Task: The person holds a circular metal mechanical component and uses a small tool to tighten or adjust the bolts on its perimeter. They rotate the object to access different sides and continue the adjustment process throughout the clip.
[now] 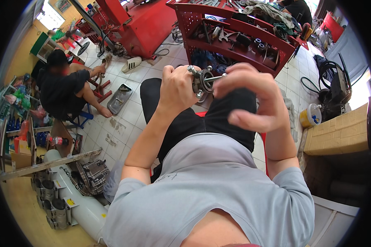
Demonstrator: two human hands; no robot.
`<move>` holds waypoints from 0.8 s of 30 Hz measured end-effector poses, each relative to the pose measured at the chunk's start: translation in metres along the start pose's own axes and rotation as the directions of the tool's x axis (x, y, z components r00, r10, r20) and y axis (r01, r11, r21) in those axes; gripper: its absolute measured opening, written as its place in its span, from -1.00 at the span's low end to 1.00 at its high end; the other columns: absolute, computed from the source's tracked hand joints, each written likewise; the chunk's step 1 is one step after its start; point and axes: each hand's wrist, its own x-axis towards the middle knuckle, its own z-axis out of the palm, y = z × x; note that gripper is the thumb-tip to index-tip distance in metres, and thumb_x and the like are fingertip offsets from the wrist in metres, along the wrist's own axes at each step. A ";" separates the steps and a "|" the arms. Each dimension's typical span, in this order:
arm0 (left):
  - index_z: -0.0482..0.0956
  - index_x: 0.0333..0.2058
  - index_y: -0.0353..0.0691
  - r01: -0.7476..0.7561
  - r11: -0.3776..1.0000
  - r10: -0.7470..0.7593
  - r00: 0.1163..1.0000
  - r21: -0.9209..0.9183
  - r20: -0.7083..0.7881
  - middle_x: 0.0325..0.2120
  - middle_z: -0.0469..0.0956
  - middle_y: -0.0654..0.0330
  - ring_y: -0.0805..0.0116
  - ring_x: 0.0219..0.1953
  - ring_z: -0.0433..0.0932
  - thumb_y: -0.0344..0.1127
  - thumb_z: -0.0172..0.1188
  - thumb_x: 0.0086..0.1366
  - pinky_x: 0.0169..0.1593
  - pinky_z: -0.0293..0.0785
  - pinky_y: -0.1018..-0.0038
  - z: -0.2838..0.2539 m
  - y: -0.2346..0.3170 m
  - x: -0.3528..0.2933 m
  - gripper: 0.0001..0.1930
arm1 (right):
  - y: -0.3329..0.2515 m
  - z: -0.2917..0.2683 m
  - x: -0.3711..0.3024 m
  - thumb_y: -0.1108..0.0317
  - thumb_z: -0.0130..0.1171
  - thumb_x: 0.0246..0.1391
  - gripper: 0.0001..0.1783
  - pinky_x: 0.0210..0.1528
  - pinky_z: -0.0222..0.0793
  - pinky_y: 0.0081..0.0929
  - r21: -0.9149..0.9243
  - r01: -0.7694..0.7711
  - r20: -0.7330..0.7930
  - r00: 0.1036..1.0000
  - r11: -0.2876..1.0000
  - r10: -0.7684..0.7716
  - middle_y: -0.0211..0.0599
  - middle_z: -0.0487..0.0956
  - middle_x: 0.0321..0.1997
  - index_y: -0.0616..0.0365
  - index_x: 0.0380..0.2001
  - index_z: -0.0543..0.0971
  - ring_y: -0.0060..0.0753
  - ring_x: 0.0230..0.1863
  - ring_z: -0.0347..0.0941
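Above my knees, my left hand [178,88] is wrapped round a ring-shaped metal part [203,80] with several bolts sticking out of it. One long silver bolt [215,77] points from the part toward my right hand [255,96]. That hand is slightly blurred, with its fingers curved and its thumb spread well apart from them. Its fingertips are close to the bolt's end; whether they touch it I cannot tell. Nothing shows between thumb and fingers. My left palm and fingers hide the left side of the part.
Ahead stands a red tool cart [235,51] loaded with tools and rags. At left, a seated person [66,84] in dark clothes works beside a metal tray [120,99] on the tiled floor. A white bucket [310,115] and a yellowish box [338,131] are at right; a pale cylinder [76,197] lies lower left.
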 end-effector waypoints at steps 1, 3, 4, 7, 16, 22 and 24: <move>0.59 -0.31 -0.15 0.023 1.000 -0.023 1.000 -0.007 0.013 -0.48 0.58 0.27 0.27 -0.36 0.54 -0.25 0.37 -0.08 -0.18 0.16 0.32 0.001 0.000 -0.001 -0.69 | 0.001 -0.001 0.001 0.26 0.41 -0.16 -0.55 0.12 0.29 -0.28 -0.057 -0.004 -0.042 0.999 0.998 0.002 -0.32 0.65 -0.32 0.11 -0.13 0.60 -0.24 -0.28 0.58; 0.59 -0.30 -0.13 0.067 0.998 -0.066 0.997 -0.021 0.037 -0.41 0.62 0.29 0.25 -0.32 0.54 -0.31 0.40 -0.17 -0.15 0.19 0.33 0.003 -0.001 -0.003 -0.64 | 0.006 0.004 -0.001 0.28 0.40 -0.16 -0.57 0.14 0.28 -0.24 -0.230 -0.070 -0.072 0.996 0.971 0.055 -0.34 0.65 -0.34 0.10 -0.14 0.60 -0.26 -0.29 0.58; 0.60 -0.30 -0.13 0.066 0.997 -0.065 0.997 -0.030 0.040 -0.41 0.62 0.29 0.25 -0.33 0.53 -0.31 0.40 -0.17 -0.15 0.19 0.33 0.003 -0.001 -0.003 -0.65 | 0.006 0.004 -0.003 0.28 0.40 -0.16 -0.57 0.14 0.28 -0.23 -0.248 -0.090 -0.027 0.996 0.965 0.086 -0.35 0.65 -0.35 0.10 -0.14 0.60 -0.26 -0.29 0.58; 0.60 -0.30 -0.13 0.057 0.998 -0.055 0.997 -0.034 0.048 -0.41 0.62 0.29 0.25 -0.33 0.53 -0.30 0.40 -0.16 -0.15 0.19 0.33 0.003 0.000 -0.003 -0.65 | -0.001 0.001 -0.002 0.27 0.40 -0.15 -0.58 0.15 0.28 -0.23 -0.063 -0.048 0.070 0.996 0.997 0.052 -0.35 0.65 -0.40 0.12 -0.16 0.60 -0.28 -0.29 0.59; 0.58 -0.32 -0.16 0.009 0.999 -0.009 1.000 -0.037 0.013 -0.52 0.55 0.26 0.27 -0.39 0.53 -0.24 0.36 -0.04 -0.20 0.14 0.32 0.002 0.000 -0.001 -0.72 | 0.000 0.002 -0.001 0.29 0.43 -0.15 -0.59 0.14 0.32 -0.23 -0.020 -0.026 0.071 0.997 0.999 0.027 -0.28 0.66 -0.31 0.17 -0.18 0.61 -0.23 -0.27 0.60; 0.59 -0.32 -0.15 0.036 0.999 -0.035 0.999 -0.040 0.021 -0.49 0.57 0.26 0.26 -0.37 0.53 -0.26 0.38 -0.09 -0.19 0.16 0.32 0.002 0.000 -0.001 -0.69 | 0.009 0.006 -0.001 0.28 0.42 -0.14 -0.60 0.20 0.30 -0.19 -0.293 -0.081 -0.074 0.995 0.953 0.062 -0.24 0.66 -0.29 0.18 -0.19 0.61 -0.13 -0.22 0.59; 0.61 -0.32 -0.14 0.073 0.997 -0.070 0.995 -0.039 0.074 -0.42 0.62 0.26 0.23 -0.34 0.52 -0.26 0.42 -0.16 -0.15 0.20 0.32 0.003 -0.001 -0.003 -0.65 | 0.007 0.005 -0.004 0.27 0.42 -0.13 -0.59 0.21 0.29 -0.17 -0.149 -0.063 0.039 0.997 0.987 0.069 -0.25 0.66 -0.27 0.18 -0.18 0.61 -0.13 -0.20 0.59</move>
